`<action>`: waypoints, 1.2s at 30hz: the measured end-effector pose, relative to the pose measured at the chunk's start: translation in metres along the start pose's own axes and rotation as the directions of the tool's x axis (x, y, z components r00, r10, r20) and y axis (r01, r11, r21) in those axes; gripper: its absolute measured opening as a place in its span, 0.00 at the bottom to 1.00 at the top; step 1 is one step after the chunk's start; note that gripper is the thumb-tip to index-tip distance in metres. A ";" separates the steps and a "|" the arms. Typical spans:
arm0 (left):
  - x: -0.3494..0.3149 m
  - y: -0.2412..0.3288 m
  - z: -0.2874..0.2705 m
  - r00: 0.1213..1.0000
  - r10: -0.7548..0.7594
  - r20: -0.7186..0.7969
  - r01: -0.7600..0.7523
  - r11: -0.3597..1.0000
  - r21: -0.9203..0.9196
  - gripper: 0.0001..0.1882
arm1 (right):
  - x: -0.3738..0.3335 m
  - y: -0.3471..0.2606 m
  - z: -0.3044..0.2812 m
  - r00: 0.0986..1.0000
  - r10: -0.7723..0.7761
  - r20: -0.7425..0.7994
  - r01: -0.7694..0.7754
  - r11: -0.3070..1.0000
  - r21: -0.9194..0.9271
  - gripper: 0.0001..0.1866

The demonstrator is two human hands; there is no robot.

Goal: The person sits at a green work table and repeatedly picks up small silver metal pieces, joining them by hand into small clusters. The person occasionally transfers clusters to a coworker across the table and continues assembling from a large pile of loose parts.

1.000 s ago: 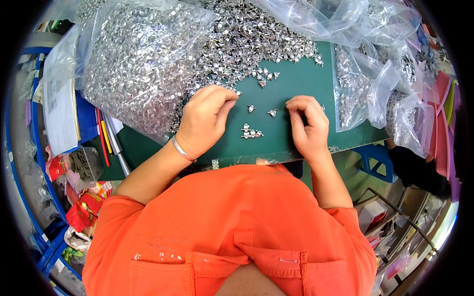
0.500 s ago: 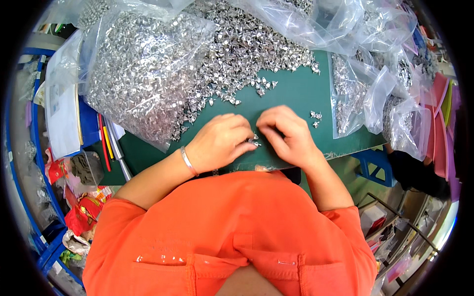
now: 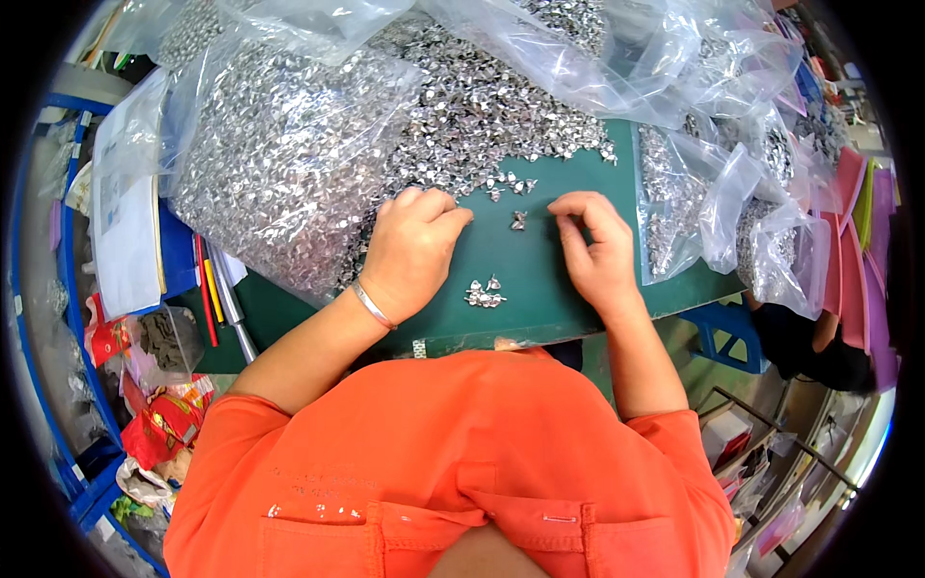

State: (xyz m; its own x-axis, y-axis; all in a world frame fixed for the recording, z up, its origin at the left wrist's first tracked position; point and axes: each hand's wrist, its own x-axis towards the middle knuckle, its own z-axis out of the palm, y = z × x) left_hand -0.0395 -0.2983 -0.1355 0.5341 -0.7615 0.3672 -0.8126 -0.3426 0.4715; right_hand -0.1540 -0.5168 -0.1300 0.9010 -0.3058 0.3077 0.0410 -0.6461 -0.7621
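Observation:
My left hand [image 3: 412,252], with a pale bangle at the wrist, rests at the right edge of the heap of small shiny metal pieces [image 3: 462,125]. Its fingers are curled in and the thumb presses against the forefinger; what they hold, if anything, is hidden. Across the green tabletop [image 3: 540,270], my right hand [image 3: 599,252] has its thumb and forefinger a little apart, nothing visible between them, the other fingers bent. One loose metal piece [image 3: 518,222] lies between the hands. A small cluster of metal pieces [image 3: 485,293] sits nearer the front edge.
A large clear bag of metal pieces [image 3: 279,164] leans over the heap's left side. More filled clear bags [image 3: 674,202] stand at the right. Pens [image 3: 210,289] and papers [image 3: 125,212] lie at the left. A blue stool [image 3: 725,337] is beyond the table's right edge.
Both hands have moved away from the front edge and apart, uncovering the small cluster there. A loose piece now lies between them. The pieces formerly at the right are no longer visible.

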 end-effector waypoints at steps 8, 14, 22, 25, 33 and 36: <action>0.016 0.012 0.016 0.999 -0.003 0.034 0.003 1.000 0.002 0.10 | 0.000 -0.002 0.026 0.964 -0.253 0.079 0.262 0.955 -0.139 0.10; 0.019 0.021 0.010 0.998 0.001 -0.063 -0.009 0.992 -0.130 0.08 | 0.002 -0.009 0.020 0.969 -0.245 0.007 0.245 0.969 -0.025 0.08; 0.010 0.021 0.013 0.998 0.035 0.050 -0.026 0.983 -0.182 0.11 | -0.016 0.000 0.024 0.950 -0.246 0.191 0.258 0.965 -0.038 0.06; 0.005 0.019 0.010 0.996 0.015 0.089 0.000 0.985 -0.173 0.10 | -0.015 -0.006 0.025 0.935 -0.296 0.197 0.303 0.953 -0.004 0.06; 0.003 0.012 -0.007 0.986 -0.148 0.076 0.164 0.946 -0.281 0.05 | -0.008 -0.010 0.002 0.988 -0.134 0.071 0.134 0.991 -0.004 0.10; -0.002 0.006 -0.013 0.971 -0.223 0.089 0.240 0.909 -0.341 0.06 | -0.016 -0.008 -0.004 0.998 -0.030 0.047 0.029 1.000 0.004 0.08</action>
State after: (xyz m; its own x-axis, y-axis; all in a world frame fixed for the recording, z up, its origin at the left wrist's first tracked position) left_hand -0.0421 -0.2916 -0.1233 0.6787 -0.7121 0.1796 -0.5307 -0.3064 0.7903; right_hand -0.1708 -0.5095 -0.1263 0.9189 -0.2530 0.3026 0.0691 -0.6521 -0.7550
